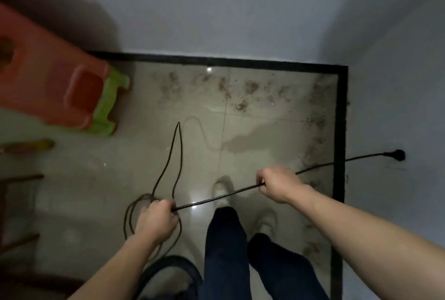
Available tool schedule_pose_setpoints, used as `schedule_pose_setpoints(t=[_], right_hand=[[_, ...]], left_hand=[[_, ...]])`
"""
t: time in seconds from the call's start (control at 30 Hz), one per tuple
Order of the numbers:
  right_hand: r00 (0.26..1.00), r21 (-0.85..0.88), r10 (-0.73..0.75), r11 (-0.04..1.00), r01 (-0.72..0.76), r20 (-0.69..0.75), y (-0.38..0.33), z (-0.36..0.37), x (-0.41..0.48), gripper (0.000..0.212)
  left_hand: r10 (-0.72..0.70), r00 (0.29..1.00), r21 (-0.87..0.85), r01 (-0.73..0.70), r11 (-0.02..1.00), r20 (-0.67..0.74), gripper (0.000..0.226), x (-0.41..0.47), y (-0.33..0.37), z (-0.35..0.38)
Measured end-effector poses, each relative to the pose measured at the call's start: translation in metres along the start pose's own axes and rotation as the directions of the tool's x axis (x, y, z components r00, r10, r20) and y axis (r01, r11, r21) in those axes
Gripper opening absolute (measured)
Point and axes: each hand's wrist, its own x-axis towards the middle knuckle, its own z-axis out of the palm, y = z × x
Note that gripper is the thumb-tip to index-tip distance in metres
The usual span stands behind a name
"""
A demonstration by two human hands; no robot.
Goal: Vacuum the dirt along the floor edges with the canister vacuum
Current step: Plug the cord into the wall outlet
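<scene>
Here both hands, left point(156, 220) and right point(277, 185), have fingers clamped on the black cord point(218, 198), stretched between them over the floor. Its plug point(398, 155) sits at the right wall. The vacuum is barely visible: only a dark hose point(166, 266) cut off at the near edge; dirt point(243, 90) along the far skirting looks blurred.

**Glossy tile, matt walls, smooth plastic**

The floor point(252, 135) is pale glazed tile, glossy enough to throw back spots of light, with thin grout lines. Gritty, crumbly dirt point(243, 90) dulls its shine along the edges. The skirting point(216, 60) is a black band with a matt look. The walls point(228, 5) are painted, flat and matt. The cord point(216, 197) has a smooth black sheath with a faint sheen, as does its plug point(398, 155). The stacked stools point(62, 87) are moulded plastic, smooth, orange over green. The trousers point(226, 256) are dark cloth, and the shoes point(221, 191) pale and matt
</scene>
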Motion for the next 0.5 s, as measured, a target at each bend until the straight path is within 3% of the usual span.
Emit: schedule_pose_setpoints(t=[0.23,0.37,0.5], right_hand=[[0.97,-0.155,-0.166,0.969,0.194,0.176,-0.082,0.075,-0.013,0.029],[0.951,-0.259,-0.185,0.934,0.248,0.246,-0.115,0.135,-0.022,0.032],[0.944,-0.39,-0.114,0.89,0.236,0.31,-0.135,0.186,-0.041,0.04]], left_hand=[[-0.085,0.996,-0.37,0.091,0.925,0.032,0.027,-0.068,-0.009,0.108],[-0.154,0.986,-0.442,0.163,0.882,0.056,0.036,-0.098,-0.032,0.16],[-0.215,0.974,-0.488,0.223,0.844,0.073,0.031,-0.139,-0.068,0.2]])
